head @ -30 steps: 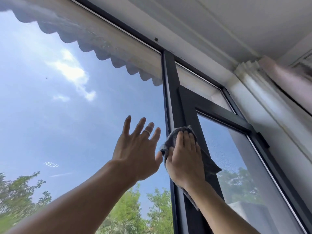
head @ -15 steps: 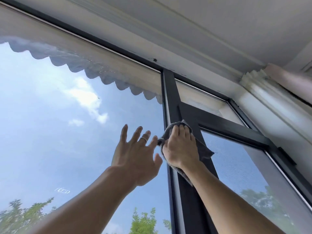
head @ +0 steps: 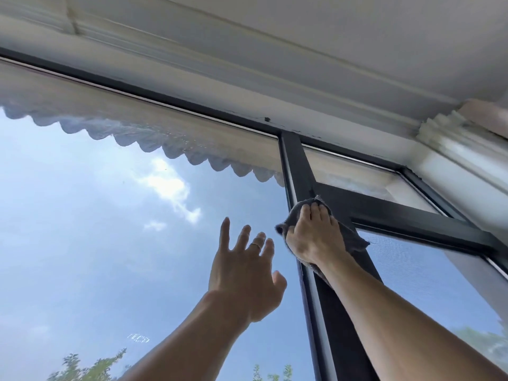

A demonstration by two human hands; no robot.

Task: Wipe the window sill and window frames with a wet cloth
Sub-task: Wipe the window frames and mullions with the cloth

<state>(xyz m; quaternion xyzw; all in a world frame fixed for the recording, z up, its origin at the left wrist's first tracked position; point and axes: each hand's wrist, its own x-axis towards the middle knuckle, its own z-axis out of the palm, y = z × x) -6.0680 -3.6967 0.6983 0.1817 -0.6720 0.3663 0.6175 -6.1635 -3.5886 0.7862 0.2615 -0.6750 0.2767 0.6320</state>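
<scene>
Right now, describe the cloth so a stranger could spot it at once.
Find the dark vertical window frame post that splits the big pane of sky from the smaller panes on the right. Where a dark crossbar branches off it, the right hand presses a grey cloth to the post. It is the only soft, crumpled thing there; the left hand holds nothing.

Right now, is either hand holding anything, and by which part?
The right hand presses a grey cloth against the dark window frame, its fingers curled over the cloth's upper edge. The left hand holds nothing, fingers spread.
</scene>
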